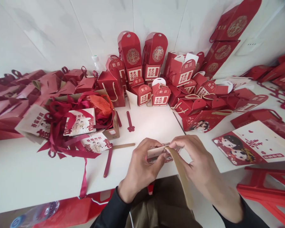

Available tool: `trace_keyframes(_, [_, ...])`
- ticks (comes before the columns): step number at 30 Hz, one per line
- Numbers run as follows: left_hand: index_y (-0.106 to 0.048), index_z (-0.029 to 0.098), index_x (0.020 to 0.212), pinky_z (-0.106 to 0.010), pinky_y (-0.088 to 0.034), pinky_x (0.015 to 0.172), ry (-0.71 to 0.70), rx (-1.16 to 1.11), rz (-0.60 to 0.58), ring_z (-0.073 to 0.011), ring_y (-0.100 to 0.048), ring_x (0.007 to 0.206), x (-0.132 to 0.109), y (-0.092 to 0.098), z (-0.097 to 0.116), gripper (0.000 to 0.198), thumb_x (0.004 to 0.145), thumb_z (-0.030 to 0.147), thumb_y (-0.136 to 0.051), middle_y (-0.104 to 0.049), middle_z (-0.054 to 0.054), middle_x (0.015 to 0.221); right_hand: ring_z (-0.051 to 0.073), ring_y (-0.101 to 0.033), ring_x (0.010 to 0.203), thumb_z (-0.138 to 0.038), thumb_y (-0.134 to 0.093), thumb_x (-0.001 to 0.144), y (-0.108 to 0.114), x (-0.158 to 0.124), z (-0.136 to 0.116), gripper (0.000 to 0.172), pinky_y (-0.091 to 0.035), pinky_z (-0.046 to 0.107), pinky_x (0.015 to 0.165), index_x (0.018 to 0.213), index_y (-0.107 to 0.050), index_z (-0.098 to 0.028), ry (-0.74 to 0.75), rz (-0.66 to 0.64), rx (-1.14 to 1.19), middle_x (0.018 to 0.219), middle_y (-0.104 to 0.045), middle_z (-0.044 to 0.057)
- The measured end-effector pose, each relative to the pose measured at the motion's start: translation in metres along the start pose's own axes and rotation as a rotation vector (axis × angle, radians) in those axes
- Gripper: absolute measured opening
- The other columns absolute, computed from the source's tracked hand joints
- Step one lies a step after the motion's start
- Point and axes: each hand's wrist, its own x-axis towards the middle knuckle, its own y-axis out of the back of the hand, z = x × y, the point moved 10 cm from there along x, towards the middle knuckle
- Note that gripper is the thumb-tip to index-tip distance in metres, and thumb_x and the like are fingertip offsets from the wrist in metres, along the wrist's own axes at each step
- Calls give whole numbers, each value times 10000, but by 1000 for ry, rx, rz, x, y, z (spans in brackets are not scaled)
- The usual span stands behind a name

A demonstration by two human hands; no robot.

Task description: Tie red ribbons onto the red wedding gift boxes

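Observation:
At the table's front edge, a small red and pale gift box is gripped between my two hands and partly covered by them. My left hand pinches its near left side between thumb and fingers. With my right hand I press one end of a tan strap against the box's top edge, while its free end hangs toward my lap. How the strap joins the box is hidden by the fingers. To the left lie another tan strap, a dark red strap and a red strap with a flower-shaped end.
A cardboard box overflows with red ribbons at left. Red gift boxes stand along the wall, with more heaped at right. A larger printed box lies near the right edge. Below are a red stool and a plastic bottle.

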Motion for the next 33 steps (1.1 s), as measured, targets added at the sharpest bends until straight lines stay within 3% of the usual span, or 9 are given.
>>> trace_keyframes(5, [-690,208,903,-224,-532,719,-29,-42,59,-122,-676,783,3,1,1,62,901,243,-742,-710,-5,862,216,-627,910,-211,-613,1012,3,2,1,84,-523,351,773,1055,-560,-259,-5,-13,40,988,-655,31])
trace_keyframes(9, [-700,205,909,-230,-545,727,-54,-52,18,-130,-689,802,3,-1,3,38,926,237,-710,-724,-20,877,234,-657,1026,-288,-579,1044,7,5,-8,35,-512,419,942,1071,-599,-277,45,-51,93,1032,-688,30])
trace_keyframes(11, [-700,206,904,-231,-549,736,-59,-46,-6,-132,-693,815,2,-1,3,34,926,230,-711,-727,-21,884,226,-679,1026,-293,-578,1049,15,7,-7,75,-522,411,970,1112,-617,-296,14,8,150,1022,-701,21])
trace_keyframes(14, [-698,208,910,-247,-566,764,-50,-65,-30,-144,-706,844,-1,-1,2,22,921,206,-716,-736,-27,904,215,-724,904,-261,-682,989,33,7,11,428,-593,380,869,1372,-505,-337,-147,213,314,1042,-709,20])
trace_keyframes(16, [-702,212,938,-278,-583,793,-40,-93,-44,-163,-718,877,-2,-2,1,26,924,191,-707,-749,-43,942,220,-740,840,-217,-714,958,43,7,15,609,-615,396,826,1468,-411,-351,-158,304,340,1096,-719,33])
trace_keyframes(20, [-710,220,967,-312,-604,820,-48,-121,-41,-183,-734,911,-4,-3,4,50,931,188,-694,-760,-54,956,235,-723,1044,-164,-537,1034,40,18,4,300,-591,401,906,1295,-613,-293,-9,118,103,1193,-740,53])
trace_keyframes(22, [-715,220,961,-310,-610,815,-52,-121,-34,-183,-739,909,-5,-3,4,40,927,202,-702,-760,-54,945,231,-697,1109,-164,-480,1049,37,22,7,293,-574,389,936,1270,-642,-267,15,25,23,1201,-737,53])
trace_keyframes(29, [-714,218,945,-290,-604,837,-94,-86,-35,-169,-731,924,-9,-4,8,52,905,189,-731,-762,-42,950,223,-665,870,-197,-572,1021,35,25,9,249,-556,353,734,1165,-756,-285,130,19,-108,942,-663,49])
trace_keyframes(33, [-710,206,940,-295,-594,868,-121,-73,-43,-166,-725,945,-13,-5,12,42,908,192,-733,-763,-37,934,177,-700,858,-170,-611,997,20,20,15,225,-564,297,755,1142,-730,-295,-27,-60,66,995,-722,5])
